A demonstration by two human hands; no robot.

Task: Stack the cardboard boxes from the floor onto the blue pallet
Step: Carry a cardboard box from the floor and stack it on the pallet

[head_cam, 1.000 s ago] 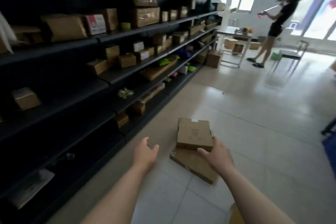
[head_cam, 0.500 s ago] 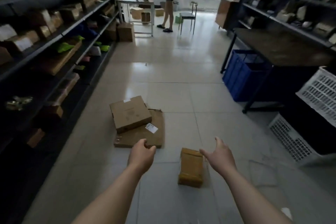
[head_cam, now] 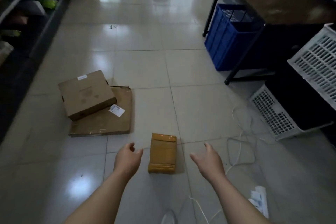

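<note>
Both hands are empty. My left hand and right hand hover with fingers loosely spread, one on each side of the small taped box, and neither touches it. That box lies flat on the tiled floor. Its long axis runs almost straight away from me, with one short end toward my wrists. Bare tile shows along both long sides, with the wider gap on the right-hand side.

To the right of the box a white cord loops across the tile. Ahead and left of the box, a brown carton sits skewed on a flattened cardboard sheet. The sheet's near edge comes near the box's far-left corner without touching it.

Well ahead and right of the box, open floor between, a blue crate stands under a dark table; it is dim there, so I cannot tell what the crate holds.
</note>
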